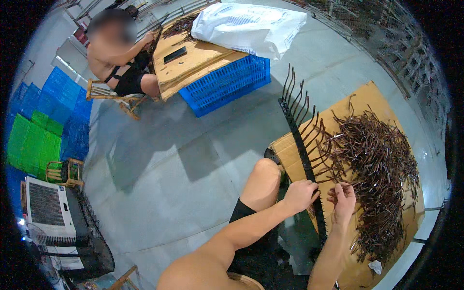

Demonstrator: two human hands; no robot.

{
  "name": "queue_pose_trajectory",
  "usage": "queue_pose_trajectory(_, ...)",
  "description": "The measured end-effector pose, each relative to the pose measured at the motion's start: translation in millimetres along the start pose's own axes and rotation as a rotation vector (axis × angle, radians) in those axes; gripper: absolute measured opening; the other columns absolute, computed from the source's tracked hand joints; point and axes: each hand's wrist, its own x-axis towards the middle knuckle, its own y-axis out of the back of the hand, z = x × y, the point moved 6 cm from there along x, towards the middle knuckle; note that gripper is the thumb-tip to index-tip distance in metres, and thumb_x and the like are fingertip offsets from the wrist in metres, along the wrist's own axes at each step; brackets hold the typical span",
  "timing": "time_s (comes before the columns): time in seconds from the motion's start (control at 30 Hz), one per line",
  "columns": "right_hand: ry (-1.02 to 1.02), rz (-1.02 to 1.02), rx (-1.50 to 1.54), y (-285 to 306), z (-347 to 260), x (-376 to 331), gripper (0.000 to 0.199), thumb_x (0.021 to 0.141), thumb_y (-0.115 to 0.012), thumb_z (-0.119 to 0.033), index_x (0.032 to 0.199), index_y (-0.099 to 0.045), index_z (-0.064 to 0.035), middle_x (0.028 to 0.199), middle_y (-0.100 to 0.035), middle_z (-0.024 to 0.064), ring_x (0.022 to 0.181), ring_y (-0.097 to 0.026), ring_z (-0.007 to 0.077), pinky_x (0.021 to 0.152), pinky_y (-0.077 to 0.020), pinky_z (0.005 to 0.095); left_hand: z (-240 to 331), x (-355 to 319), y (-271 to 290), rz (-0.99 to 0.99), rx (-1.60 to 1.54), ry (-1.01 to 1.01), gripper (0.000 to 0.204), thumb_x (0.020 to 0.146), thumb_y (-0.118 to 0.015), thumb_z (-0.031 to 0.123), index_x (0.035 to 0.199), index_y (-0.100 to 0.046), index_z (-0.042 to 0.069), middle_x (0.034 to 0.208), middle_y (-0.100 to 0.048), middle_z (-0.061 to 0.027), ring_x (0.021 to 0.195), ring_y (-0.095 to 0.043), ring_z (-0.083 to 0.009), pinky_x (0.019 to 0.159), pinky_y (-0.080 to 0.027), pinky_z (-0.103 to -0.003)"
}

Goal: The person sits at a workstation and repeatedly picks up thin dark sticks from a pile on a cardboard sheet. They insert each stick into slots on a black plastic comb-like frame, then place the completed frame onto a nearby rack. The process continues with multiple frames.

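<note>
A long black bar (300, 145) with a toothed edge slants across the near side of the cardboard, beside my knee. Several thin, dark brown strips (313, 129) stick out from its upper part in a row, while bare teeth show lower down. My left hand (300, 195) is closed, its fingertips at the bar's edge just below the row; what they pinch is hidden. Close by on the right, my right hand (342, 199) has its fingers curled and pinched together above the cardboard; what they hold is too small to make out. Beyond it spreads a large tangled pile of brown strips (379, 164).
The pile lies on a cardboard-topped surface (372, 96), with a crumpled white scrap (375, 267) near its edge. Across the floor, another person (113, 60) sits at a wooden table (186, 72) with a white sack (246, 26). A blue crate (227, 84) stands against that table.
</note>
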Motion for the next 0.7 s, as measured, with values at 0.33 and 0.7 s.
queue_pose_trajectory(0.33,0.419,0.127,-0.319,-16,3,-17,0.020,0.088,-0.065,-0.012,0.095,-0.063,0.0062,0.091,-0.067,0.0126,0.083,-0.061,0.0199,0.076,-0.0482,0.0300,3,5,-5,0.055,0.011,-0.078,0.021,0.078,-0.067,0.021,0.089,-0.061,0.004,0.079,-0.060,-0.0134,0.075,-0.062,-0.0336,0.065,-0.052,-0.043)
queue_pose_trajectory(0.7,0.356,0.026,-0.335,-22,14,-26,0.015,0.090,-0.062,-0.010,0.095,-0.062,0.0036,0.091,-0.066,0.0104,0.082,-0.062,0.0184,0.077,-0.0490,0.0300,-3,-2,-4,0.108,0.020,-0.117,0.019,0.080,-0.066,0.022,0.088,-0.062,0.005,0.081,-0.062,-0.0138,0.072,-0.062,-0.0340,0.063,-0.052,-0.042)
